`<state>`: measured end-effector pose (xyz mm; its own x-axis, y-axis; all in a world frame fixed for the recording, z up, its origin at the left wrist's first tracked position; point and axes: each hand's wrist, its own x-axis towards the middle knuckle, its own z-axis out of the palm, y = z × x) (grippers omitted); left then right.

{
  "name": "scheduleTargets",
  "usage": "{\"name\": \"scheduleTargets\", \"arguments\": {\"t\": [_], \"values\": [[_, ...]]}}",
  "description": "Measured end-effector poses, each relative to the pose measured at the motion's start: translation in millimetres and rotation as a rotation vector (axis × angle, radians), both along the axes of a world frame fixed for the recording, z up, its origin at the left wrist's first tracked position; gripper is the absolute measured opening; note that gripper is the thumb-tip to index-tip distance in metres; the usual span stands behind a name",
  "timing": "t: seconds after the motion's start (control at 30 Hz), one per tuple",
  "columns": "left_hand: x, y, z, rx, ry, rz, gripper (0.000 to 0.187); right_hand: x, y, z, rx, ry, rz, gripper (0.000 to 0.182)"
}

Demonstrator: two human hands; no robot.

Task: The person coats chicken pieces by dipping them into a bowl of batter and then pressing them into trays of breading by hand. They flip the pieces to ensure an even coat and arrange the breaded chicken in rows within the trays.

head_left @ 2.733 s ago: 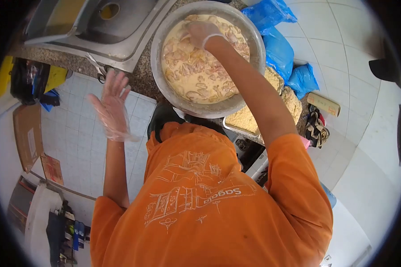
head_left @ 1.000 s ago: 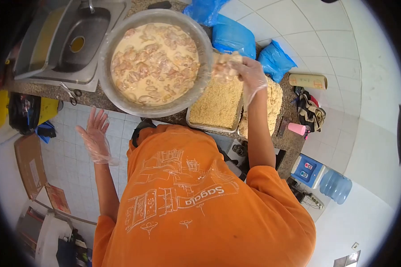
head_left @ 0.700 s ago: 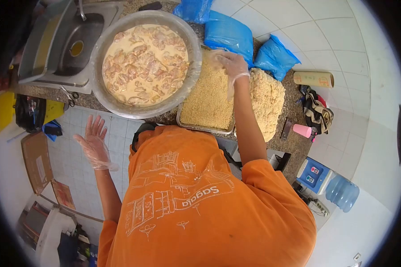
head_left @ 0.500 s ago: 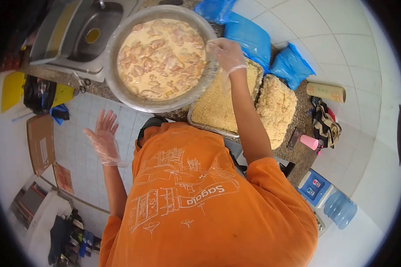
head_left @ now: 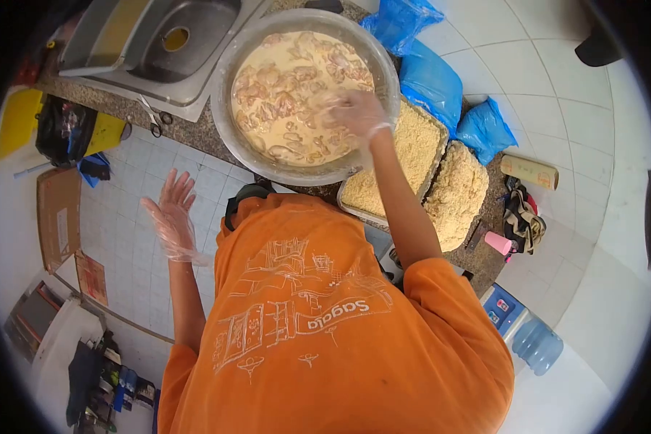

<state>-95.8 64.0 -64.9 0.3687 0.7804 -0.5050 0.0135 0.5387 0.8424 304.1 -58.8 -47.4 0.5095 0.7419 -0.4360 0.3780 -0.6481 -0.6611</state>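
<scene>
My left hand (head_left: 172, 217), in a clear plastic glove, is held up over the floor with its fingers spread and nothing in it. A large metal basin (head_left: 229, 148) of raw chicken pieces in creamy batter (head_left: 278, 83) stands on the counter. Over the right part of that basin is my right hand (head_left: 358, 114), also gloved, its fingers at the batter and smeared by motion; I cannot tell whether they hold a piece. Beside the basin, under my right forearm, lies a tray of pale crumbs (head_left: 405, 145). A heap of crumb-coated pieces (head_left: 456, 195) sits right of it.
A steel sink (head_left: 184, 43) is at the upper left, with scissors (head_left: 152, 116) on the counter near it. Blue plastic bags (head_left: 430, 79) rest along the tiled wall. Farther right are a pink cup (head_left: 498, 242) and a water jug (head_left: 537, 349). A cardboard box (head_left: 59, 217) stands at left.
My right hand has moved from the basin's right rim in over the batter. My left hand stays raised and spread. The view has shifted, so the counter items appear farther right.
</scene>
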Motion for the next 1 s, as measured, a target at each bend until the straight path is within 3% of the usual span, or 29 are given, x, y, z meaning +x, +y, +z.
{"name": "scheduleTargets", "arguments": {"t": [0.03, 0.1, 0.2, 0.3, 0.4, 0.47, 0.53, 0.6, 0.67, 0.7, 0.8, 0.9, 1.0], "values": [[0.4, 4.1, -2.7, -0.006, -0.005, -0.003, 0.105, 2.7, -10.5, 8.8, -0.006, -0.005, -0.003, 0.028], [5.5, 11.1, -7.8, -0.032, -0.016, -0.024, 0.105, 7.7, -33.8, 30.1, 0.166, 0.327, -0.496, 0.033], [20.1, 14.7, -5.9, -0.003, -0.03, -0.084, 0.105, 38.2, -84.2, 28.0, 0.306, 0.371, -0.546, 0.031], [32.2, 13.5, -4.8, 0.001, -0.045, -0.094, 0.105, 63.7, -133.8, 43.7, 0.323, 0.169, -0.532, 0.018], [37.8, 4.8, -6.9, 0.005, -0.07, -0.083, 0.106, 97.4, -176.4, 30.1, 0.328, -0.034, -0.594, 0.019], [41.2, -3.3, -9.1, -0.011, -0.082, -0.063, 0.106, 110.1, -184.2, 25.2, 0.183, -0.123, -0.623, 0.02], [42.7, -13.8, -9.8, -0.031, -0.084, -0.04, 0.106, 119.6, -186.3, 7.6, -0.142, -0.464, -0.416, 0.023], [43.5, -24.9, -7.1, -0.035, -0.077, -0.038, 0.106, 126.7, -183.9, -20.5, -0.056, -0.388, -0.436, 0.027], [43.5, -34.4, -5.2, -0.049, -0.073, -0.012, 0.106, 108.5, -146.4, -15.7, 0.139, -0.098, -0.508, 0.024], [41.7, -38.6, -4.2, -0.067, -0.082, -0.003, 0.106, 87.5, -119.7, 10.0, 0.124, -0.178, -0.418, 0.023], [33.0, -45.7, -4.1, -0.088, -0.112, -0.004, 0.105, 51.6, -52.9, 15.1, 0.086, -0.342, -0.09, 0.029], [23.1, -48.5, 2.2, -0.064, -0.105, -0.001, 0.106, 41.7, 17.8, -48.8, -0.031, -0.525, 0.296, 0.035], [5.9, -44.6, 8.5, -0.063, -0.084, 0.023, 0.108, -0.7, 82.1, -63.3, -0.012, -0.489, 0.288, 0.04]]}}
